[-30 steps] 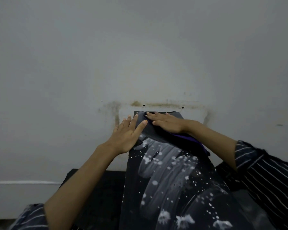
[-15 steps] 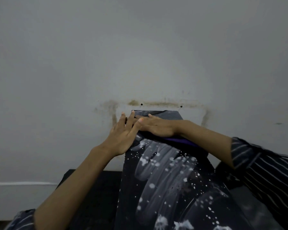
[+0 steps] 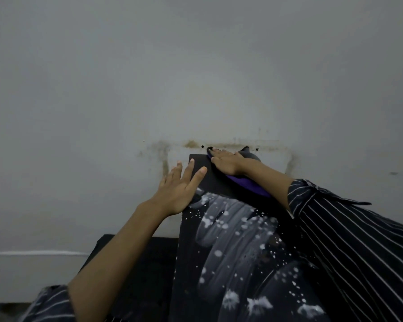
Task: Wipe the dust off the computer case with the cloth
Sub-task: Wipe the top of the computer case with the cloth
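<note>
my right hand (image 3: 226,162) presses flat on the cloth (image 3: 247,182) at the far end of the computer case (image 3: 219,252) by the wall (image 3: 196,77); left hand (image 3: 179,187) fingers spread, resting on its left edge.

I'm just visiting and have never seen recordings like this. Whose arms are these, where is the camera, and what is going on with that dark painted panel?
There is no machine here: a person is working with bare hands, and the one camera sits on their head, looking forward and down. So the arms reaching in from the bottom are the wearer's own.

The dark slab with white splashes of paint is the computer case, standing in front of a stained wall.

The right hand lies flat on a purple cloth, pressing it onto the case's far end, next to the wall. That is the dusting.

The left hand holds nothing. Its fingers are straight and spread at the case's left edge, apparently steadying it, though I cannot tell how firmly it touches.
</note>
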